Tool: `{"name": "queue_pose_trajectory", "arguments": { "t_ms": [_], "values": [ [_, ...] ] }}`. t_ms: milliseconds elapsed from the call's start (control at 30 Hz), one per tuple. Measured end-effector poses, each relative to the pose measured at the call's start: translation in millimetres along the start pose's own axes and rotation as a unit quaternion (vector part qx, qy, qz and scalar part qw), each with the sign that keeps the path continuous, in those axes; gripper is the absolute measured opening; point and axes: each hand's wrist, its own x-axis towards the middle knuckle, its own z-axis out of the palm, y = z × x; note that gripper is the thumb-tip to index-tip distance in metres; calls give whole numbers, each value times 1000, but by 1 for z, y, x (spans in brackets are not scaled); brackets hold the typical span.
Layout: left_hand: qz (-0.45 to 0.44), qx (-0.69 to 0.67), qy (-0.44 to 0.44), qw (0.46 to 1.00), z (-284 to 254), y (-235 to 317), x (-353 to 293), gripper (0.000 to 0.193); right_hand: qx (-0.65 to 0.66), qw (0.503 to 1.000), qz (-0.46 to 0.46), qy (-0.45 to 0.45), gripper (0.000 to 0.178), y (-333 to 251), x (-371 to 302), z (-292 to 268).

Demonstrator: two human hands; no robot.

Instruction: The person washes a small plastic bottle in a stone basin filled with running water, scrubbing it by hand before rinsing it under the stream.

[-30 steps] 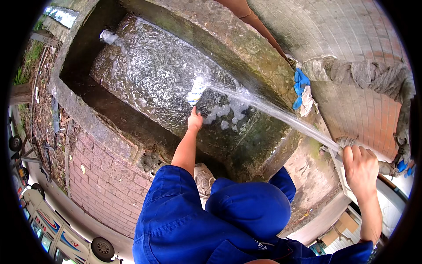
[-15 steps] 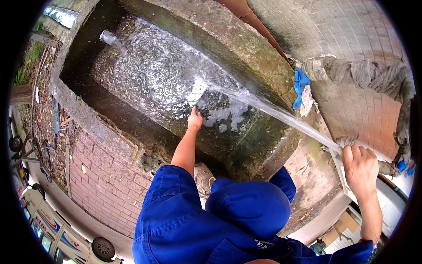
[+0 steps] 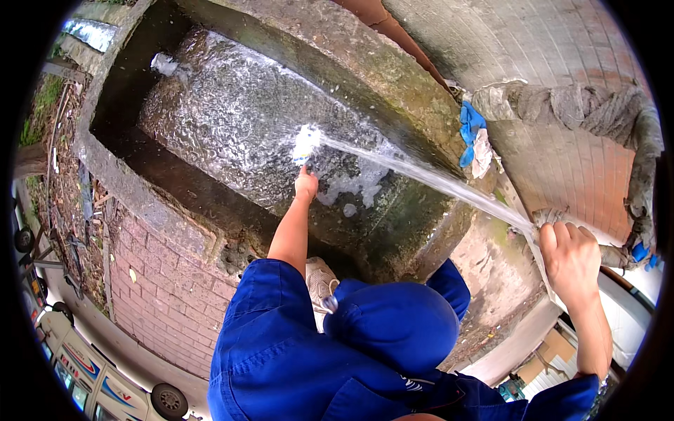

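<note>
My left hand (image 3: 306, 184) reaches over a stone trough (image 3: 165, 200), its fingers closed on the near end of a small white object with blue and yellow marks (image 3: 305, 149). Splashing water hides much of that object, and its exact kind does not show. A strong water jet (image 3: 449, 184) crosses from the right and strikes it. At the right, my right hand (image 3: 567, 256) is closed around the end of a cloth-wrapped pipe (image 3: 551, 216), where the jet comes out. The fingers hide the outlet itself. Water with patches of foam (image 3: 351, 184) covers the trough's floor.
Blue and pale rags (image 3: 473, 137) hang by the trough's right corner. Grey cloth wraps the pipe (image 3: 576, 109) along the wall. My shoe (image 3: 319, 279) stands close to the trough's near side. Brick paving (image 3: 165, 281) and a parked van (image 3: 105, 372) lie to the left.
My left hand and the white object have shifted slightly left in the picture, along with the whole scene. Water now sprays more widely around the object. My right hand keeps its grip.
</note>
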Motion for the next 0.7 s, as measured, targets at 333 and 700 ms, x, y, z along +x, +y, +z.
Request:
{"name": "queue_pose_trajectory", "arguments": {
  "t_ms": [333,700],
  "values": [
    [56,53,68,995,14,-48,28,51,7,1000,-5,17,11,-2,4,3],
    [55,104,73,990,8,-10,-12,49,-6,1000,3,11,12,-1,3,0]
  ]
}}
